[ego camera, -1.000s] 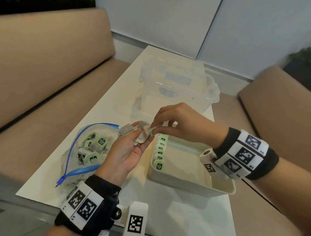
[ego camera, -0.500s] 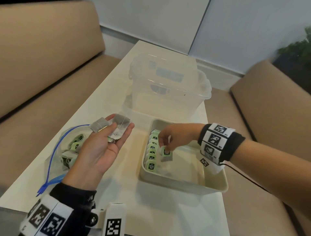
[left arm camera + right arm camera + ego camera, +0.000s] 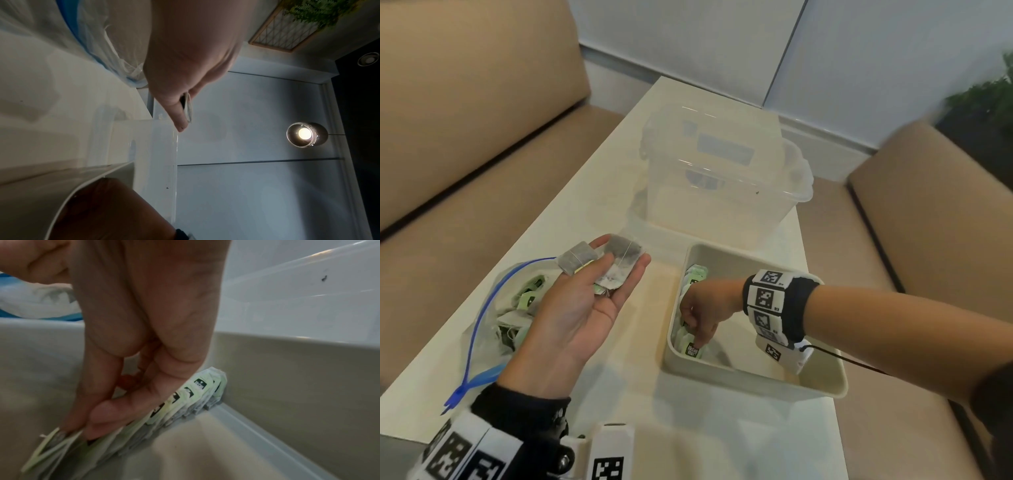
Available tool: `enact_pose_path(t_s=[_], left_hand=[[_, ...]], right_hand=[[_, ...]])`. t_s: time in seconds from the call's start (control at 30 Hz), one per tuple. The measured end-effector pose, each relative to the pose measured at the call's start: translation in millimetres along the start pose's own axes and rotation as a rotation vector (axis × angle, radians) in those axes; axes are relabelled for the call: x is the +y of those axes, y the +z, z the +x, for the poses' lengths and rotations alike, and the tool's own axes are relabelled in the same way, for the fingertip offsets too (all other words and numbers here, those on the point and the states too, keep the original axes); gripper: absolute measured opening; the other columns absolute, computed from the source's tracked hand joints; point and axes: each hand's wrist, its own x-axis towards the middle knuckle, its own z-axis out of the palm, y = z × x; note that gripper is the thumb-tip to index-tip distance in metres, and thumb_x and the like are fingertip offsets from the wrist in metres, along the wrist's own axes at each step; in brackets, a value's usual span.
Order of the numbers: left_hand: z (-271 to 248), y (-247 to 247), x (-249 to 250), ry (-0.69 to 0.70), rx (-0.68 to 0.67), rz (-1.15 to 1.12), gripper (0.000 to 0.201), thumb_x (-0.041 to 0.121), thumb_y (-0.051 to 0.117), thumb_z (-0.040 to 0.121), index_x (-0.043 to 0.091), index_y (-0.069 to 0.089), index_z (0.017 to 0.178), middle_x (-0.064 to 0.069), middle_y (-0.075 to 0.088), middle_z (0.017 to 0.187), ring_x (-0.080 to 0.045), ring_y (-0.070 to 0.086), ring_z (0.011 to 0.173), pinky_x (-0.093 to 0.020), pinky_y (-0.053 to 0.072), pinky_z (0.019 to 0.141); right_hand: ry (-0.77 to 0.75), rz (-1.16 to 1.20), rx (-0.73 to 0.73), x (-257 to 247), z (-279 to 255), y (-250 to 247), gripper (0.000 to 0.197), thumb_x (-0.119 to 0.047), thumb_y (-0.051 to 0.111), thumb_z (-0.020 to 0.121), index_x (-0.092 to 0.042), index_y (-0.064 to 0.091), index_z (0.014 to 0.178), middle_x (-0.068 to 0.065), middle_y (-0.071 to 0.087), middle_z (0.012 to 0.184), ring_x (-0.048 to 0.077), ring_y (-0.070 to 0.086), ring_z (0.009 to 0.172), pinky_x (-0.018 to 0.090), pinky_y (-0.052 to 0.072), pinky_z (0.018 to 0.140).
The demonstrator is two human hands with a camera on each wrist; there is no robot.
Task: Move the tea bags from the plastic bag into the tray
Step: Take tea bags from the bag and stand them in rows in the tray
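Note:
My left hand [image 3: 613,270] is palm up between the bag and the tray, its thumb pressing several tea bags [image 3: 619,260] onto the fingers; the left wrist view shows one tea bag's edge [image 3: 188,108] pinched there. The zip plastic bag [image 3: 493,308] lies open on the left with more green-tagged tea bags [image 3: 530,298] inside. My right hand [image 3: 698,339] reaches down into the beige tray [image 3: 756,387] and pinches one tea bag [image 3: 47,446] at the near end of the upright row [image 3: 185,400] along the tray's left wall.
A clear plastic box [image 3: 722,178] stands just behind the tray. The white table [image 3: 619,394] is narrow, with tan benches on both sides. The tray's right part is bare floor [image 3: 743,335].
My right hand took a tea bag from my left palm and went down into the tray to the near end of the row. The left hand stayed palm up with its tea bags.

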Motion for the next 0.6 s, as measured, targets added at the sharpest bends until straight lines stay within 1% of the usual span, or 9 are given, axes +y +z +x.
enact_pose_path(t_s=[0.07, 0.13, 0.2, 0.3, 0.4, 0.47, 0.5, 0.57, 0.6], left_hand=[[0, -1, 1, -0.005, 0.005, -0.004, 0.017, -0.002, 0.045, 0.094, 0.005, 0.061, 0.099, -0.013, 0.074, 0.093, -0.033, 0.069, 0.097, -0.036, 0.059, 0.074], [1, -1, 1, -0.006, 0.006, -0.007, 0.018, -0.002, 0.045, 0.094, 0.006, 0.061, 0.097, -0.013, 0.073, 0.094, -0.033, 0.069, 0.098, -0.036, 0.060, 0.073], [1, -2, 1, -0.004, 0.006, -0.003, 0.019, -0.002, 0.044, 0.095, 0.006, 0.061, 0.096, -0.012, 0.074, 0.091, -0.032, 0.069, 0.097, -0.036, 0.060, 0.074], [1, -2, 0, -0.008, 0.002, -0.002, 0.018, -0.002, 0.045, 0.095, 0.006, 0.061, 0.096, -0.012, 0.074, 0.092, -0.031, 0.069, 0.097, -0.037, 0.059, 0.076], [1, -1, 0, -0.032, 0.002, -0.013, 0.015, 0.001, 0.048, 0.094, 0.005, 0.062, 0.095, -0.013, 0.073, 0.093, -0.029, 0.070, 0.095, -0.039, 0.058, 0.079], [0, -1, 1, -0.066, -0.006, -0.057, 0.014, 0.005, 0.048, 0.093, 0.003, 0.062, 0.094, -0.014, 0.072, 0.093, -0.030, 0.070, 0.096, -0.043, 0.056, 0.082], [0, -1, 2, -0.081, -0.018, -0.078, 0.015, 0.006, 0.047, 0.092, 0.003, 0.061, 0.094, -0.014, 0.072, 0.093, -0.031, 0.069, 0.097, -0.045, 0.055, 0.084], [0, -1, 3, -0.106, -0.047, -0.097, 0.018, 0.008, 0.045, 0.091, 0.002, 0.060, 0.097, -0.015, 0.072, 0.093, -0.034, 0.069, 0.097, -0.049, 0.053, 0.085], [0, -1, 3, -0.118, -0.060, -0.095, 0.019, 0.008, 0.045, 0.089, 0.002, 0.060, 0.098, -0.016, 0.072, 0.094, -0.035, 0.069, 0.095, -0.049, 0.053, 0.085]], right_hand=[[-0.027, -0.020, -0.005, -2, -1, 0, 0.024, -0.015, 0.081, 0.069, -0.022, 0.059, 0.065, -0.011, 0.060, 0.067, 0.002, 0.054, 0.057, 0.010, 0.037, 0.054], [-0.043, -0.010, -0.022, -3, -2, -1, 0.011, -0.012, 0.079, 0.072, -0.016, 0.072, 0.080, -0.005, 0.066, 0.076, 0.005, 0.056, 0.067, 0.007, 0.036, 0.056], [-0.060, -0.011, -0.014, -5, -5, -1, 0.022, -0.012, 0.077, 0.073, -0.014, 0.075, 0.095, -0.001, 0.069, 0.085, 0.006, 0.058, 0.076, 0.002, 0.036, 0.056], [-0.079, -0.019, 0.025, -5, -6, -2, 0.024, -0.014, 0.076, 0.075, -0.015, 0.075, 0.099, 0.002, 0.073, 0.096, 0.005, 0.056, 0.080, -0.005, 0.034, 0.053], [-0.093, -0.064, 0.040, -4, -8, -1, 0.023, -0.015, 0.072, 0.078, -0.019, 0.074, 0.101, 0.000, 0.072, 0.101, 0.004, 0.054, 0.081, 0.000, 0.037, 0.058], [-0.093, -0.081, 0.038, -5, -10, -1, 0.023, -0.015, 0.070, 0.080, -0.019, 0.074, 0.103, -0.001, 0.072, 0.101, 0.004, 0.055, 0.080, 0.004, 0.038, 0.060], [-0.089, -0.072, 0.034, -5, -12, -1, 0.023, -0.014, 0.069, 0.081, -0.019, 0.073, 0.103, -0.002, 0.072, 0.096, 0.003, 0.056, 0.076, 0.003, 0.039, 0.058], [-0.081, -0.023, 0.025, -7, -17, -2, 0.024, -0.011, 0.067, 0.082, -0.017, 0.073, 0.105, -0.009, 0.068, 0.080, -0.005, 0.057, 0.060, 0.000, 0.039, 0.052], [-0.083, -0.014, 0.029, -9, -21, -5, 0.024, -0.010, 0.066, 0.083, -0.016, 0.072, 0.106, -0.014, 0.063, 0.074, -0.009, 0.057, 0.053, 0.002, 0.042, 0.053]])
